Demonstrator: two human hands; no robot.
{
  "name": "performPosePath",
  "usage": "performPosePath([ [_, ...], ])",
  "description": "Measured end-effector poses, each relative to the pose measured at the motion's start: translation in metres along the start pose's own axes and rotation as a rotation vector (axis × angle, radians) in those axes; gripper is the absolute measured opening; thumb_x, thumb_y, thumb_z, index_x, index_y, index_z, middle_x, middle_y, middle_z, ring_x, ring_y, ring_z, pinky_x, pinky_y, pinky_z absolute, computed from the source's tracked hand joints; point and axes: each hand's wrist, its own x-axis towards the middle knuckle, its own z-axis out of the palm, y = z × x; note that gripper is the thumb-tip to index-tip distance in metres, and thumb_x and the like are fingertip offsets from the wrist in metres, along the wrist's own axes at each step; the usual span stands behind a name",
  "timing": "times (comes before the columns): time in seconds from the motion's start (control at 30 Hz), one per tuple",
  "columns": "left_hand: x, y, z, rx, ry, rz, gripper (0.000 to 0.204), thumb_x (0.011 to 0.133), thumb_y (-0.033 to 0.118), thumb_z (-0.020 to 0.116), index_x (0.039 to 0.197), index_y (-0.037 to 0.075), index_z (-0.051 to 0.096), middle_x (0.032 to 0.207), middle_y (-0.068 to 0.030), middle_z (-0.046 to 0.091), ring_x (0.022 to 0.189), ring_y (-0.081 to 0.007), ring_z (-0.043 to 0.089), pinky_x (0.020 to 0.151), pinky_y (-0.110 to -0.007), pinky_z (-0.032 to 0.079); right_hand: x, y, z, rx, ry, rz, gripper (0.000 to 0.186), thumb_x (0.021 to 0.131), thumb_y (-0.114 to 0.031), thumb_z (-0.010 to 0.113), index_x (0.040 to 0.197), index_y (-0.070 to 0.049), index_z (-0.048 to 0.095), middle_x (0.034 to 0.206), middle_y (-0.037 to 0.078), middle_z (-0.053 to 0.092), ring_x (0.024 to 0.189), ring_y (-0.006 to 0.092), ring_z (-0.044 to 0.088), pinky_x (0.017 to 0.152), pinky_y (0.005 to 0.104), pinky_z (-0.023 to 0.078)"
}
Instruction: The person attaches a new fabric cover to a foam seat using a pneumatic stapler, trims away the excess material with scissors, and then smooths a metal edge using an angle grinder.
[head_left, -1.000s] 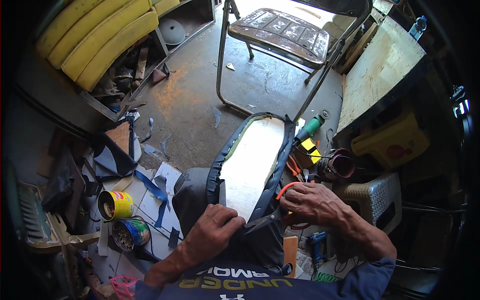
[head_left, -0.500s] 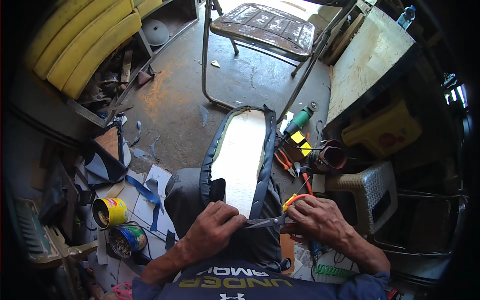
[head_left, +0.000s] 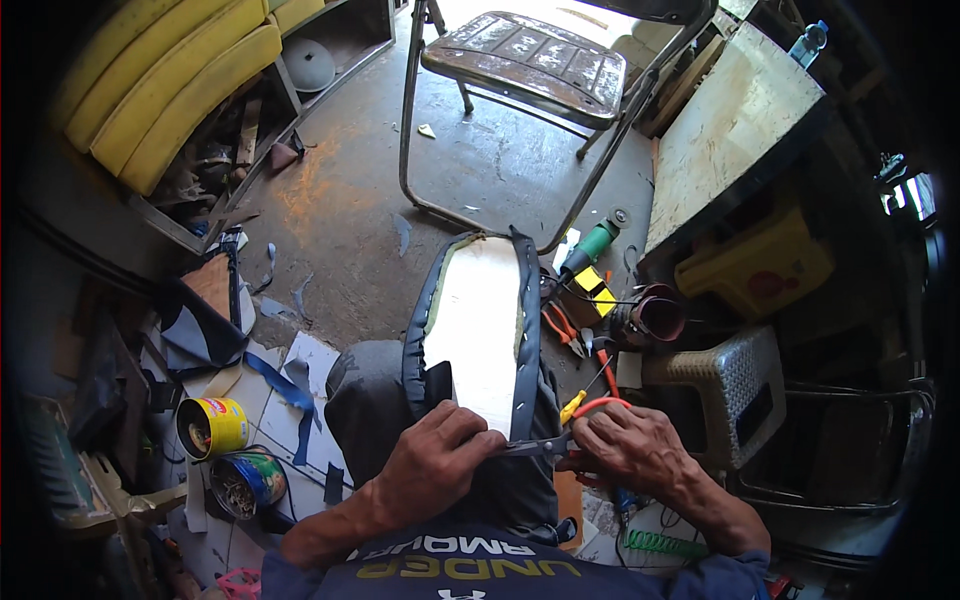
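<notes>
A long white board (head_left: 478, 330) lies across my lap, its rim wrapped in dark upholstery fabric (head_left: 526, 370) fixed by a row of staples. At the board's near end my left hand (head_left: 435, 455) is closed, thumb and fingers pinching the fabric edge. My right hand (head_left: 630, 445) grips red-handled scissors (head_left: 540, 447). Their blades point left and meet the fabric beside my left thumb; the blade tips are hidden by that hand. A dark fabric flap (head_left: 437, 385) stands up just beyond my left fingers.
Right of my knee lie a green angle grinder (head_left: 592, 248), orange-handled pliers (head_left: 563, 328) and a yellow-handled screwdriver (head_left: 573, 405). A woven-pattern plastic stool (head_left: 730, 400) stands farther right. On the left are two cans (head_left: 215, 425) and fabric scraps (head_left: 280, 385). A folding chair (head_left: 525, 65) stands ahead.
The board has shifted slightly toward me. My left hand has moved a little right, closer to the scissors, and covers more of the blades. Both hands keep their grips.
</notes>
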Motion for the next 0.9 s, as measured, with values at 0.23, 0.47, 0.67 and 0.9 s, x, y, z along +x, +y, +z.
performPosePath([
  [0.23, 0.017, -0.007, -0.016, 0.252, -0.184, 0.098, 0.023, 0.077, 0.004, 0.074, 0.099, 0.012, 0.072, 0.091, -0.0024, 0.063, 0.089, -0.0226, 0.063, 0.085, -0.038, 0.049, -0.031, -0.009, 0.013, -0.003, -0.016, 0.117, 0.042, 0.091, -0.046, 0.073, 0.109, -0.008, 0.069, 0.09, 0.003, 0.068, 0.085, 0.0185, 0.068, 0.069, 0.0308, 0.058],
  [0.47, 0.031, -0.007, -0.003, 0.071, -0.214, 0.229, 0.014, 0.08, 0.01, 0.076, 0.093, 0.016, 0.073, 0.082, 0.0031, 0.064, 0.089, -0.016, 0.065, 0.089, -0.038, 0.041, -0.021, -0.023, 0.009, 0.026, 0.006, 0.272, 0.048, 0.087, -0.049, 0.077, 0.109, -0.007, 0.069, 0.095, 0.006, 0.069, 0.089, 0.0195, 0.069, 0.072, 0.035, 0.059],
  [0.67, 0.04, -0.025, -0.008, -0.033, -0.309, 0.197, 0.009, 0.085, 0.015, 0.078, 0.094, 0.016, 0.075, 0.078, 0.0021, 0.063, 0.083, -0.0159, 0.064, 0.095, -0.042, 0.038, -0.035, -0.018, 0.02, 0.096, -0.026, 0.221, 0.046, 0.088, -0.049, 0.076, 0.103, -0.007, 0.068, 0.091, 0.005, 0.069, 0.089, 0.0211, 0.069, 0.071, 0.0333, 0.059],
  [0.9, 0.086, -0.049, 0.02, -0.319, -0.733, 0.37, 0.009, 0.09, 0.019, 0.074, 0.098, 0.016, 0.076, 0.08, -0.001, 0.064, 0.084, -0.0192, 0.065, 0.103, -0.044, 0.037, -0.01, -0.023, 0.027, 0.055, 0.093, 0.199, 0.046, 0.086, -0.05, 0.078, 0.101, -0.007, 0.068, 0.09, 0.004, 0.068, 0.089, 0.0216, 0.071, 0.069, 0.033, 0.059],
])
